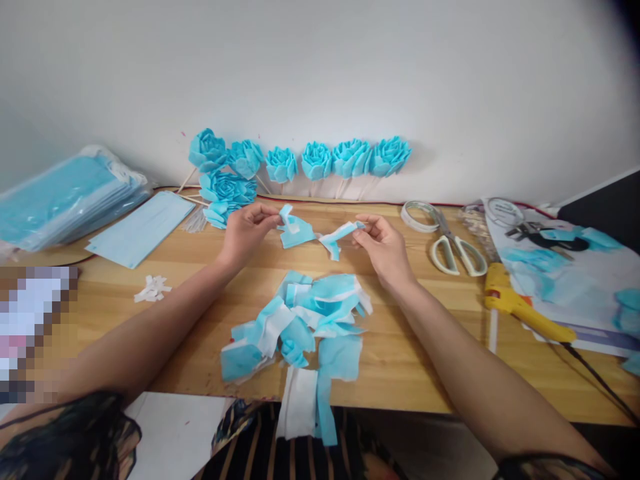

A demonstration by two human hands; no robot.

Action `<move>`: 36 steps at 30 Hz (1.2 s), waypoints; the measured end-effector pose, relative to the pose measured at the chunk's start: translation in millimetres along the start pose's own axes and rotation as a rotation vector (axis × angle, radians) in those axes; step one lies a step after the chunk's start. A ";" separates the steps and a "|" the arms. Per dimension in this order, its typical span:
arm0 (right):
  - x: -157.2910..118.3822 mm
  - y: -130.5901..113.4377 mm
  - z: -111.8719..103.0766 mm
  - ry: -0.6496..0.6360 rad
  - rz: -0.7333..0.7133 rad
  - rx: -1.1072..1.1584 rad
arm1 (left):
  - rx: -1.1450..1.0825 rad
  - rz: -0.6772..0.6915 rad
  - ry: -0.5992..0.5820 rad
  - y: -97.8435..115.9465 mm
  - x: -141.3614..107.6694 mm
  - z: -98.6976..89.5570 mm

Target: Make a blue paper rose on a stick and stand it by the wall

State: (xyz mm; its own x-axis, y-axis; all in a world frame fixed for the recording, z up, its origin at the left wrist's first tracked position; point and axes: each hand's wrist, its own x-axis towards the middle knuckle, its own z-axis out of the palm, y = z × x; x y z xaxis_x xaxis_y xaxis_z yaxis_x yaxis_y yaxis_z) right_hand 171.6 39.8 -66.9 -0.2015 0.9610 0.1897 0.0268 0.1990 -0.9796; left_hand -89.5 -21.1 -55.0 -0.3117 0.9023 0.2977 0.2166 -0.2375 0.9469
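Observation:
My left hand (250, 232) is closed in a pinch at the edge of a small blue-and-white piece of mask fabric (299, 232), above the middle of the table. Opposite it, my right hand (386, 248) pinches a folded white-and-blue strip of mask fabric (345, 231). The inner ends of the two pieces come close together; I cannot tell whether they are joined. Below both hands lies a loose heap of blue and white fabric scraps (300, 320), with a white scrap (299, 400) and a narrow blue strip (326, 413) hanging over the front edge.
Several blue fabric roses (317, 161) on sticks lean on the wall. At left are bagged masks (70, 193), a flat mask (143, 228) and small white strips (153, 289). At right lie tape (419, 217), scissors (457, 250), a yellow glue gun (525, 308) and a scrap-covered sheet (565, 327).

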 end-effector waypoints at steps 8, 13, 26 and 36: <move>0.1 1.8 0.7 -0.012 -0.020 0.060 | 0.064 0.056 -0.048 -5.7 3.8 -4.9; -0.8 -1.0 3.3 -0.070 -0.053 0.089 | 0.103 0.078 -0.057 -4.5 3.3 -2.7; -2.4 -11.6 10.8 -0.266 -0.225 -0.275 | -0.054 0.139 -0.259 34.0 -24.9 13.6; -6.9 -18.0 15.6 -0.301 -0.389 -0.332 | -0.644 -0.123 -0.588 37.1 -29.6 30.0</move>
State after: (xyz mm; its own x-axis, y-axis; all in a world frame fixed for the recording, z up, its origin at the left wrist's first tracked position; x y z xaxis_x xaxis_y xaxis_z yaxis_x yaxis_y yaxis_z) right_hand 157.3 26.6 -51.6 -0.5253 0.7184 0.4559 0.1904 0.6215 -0.7599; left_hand -44.5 -45.8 -32.3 0.2672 0.9316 0.2462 -0.4060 -0.1229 0.9056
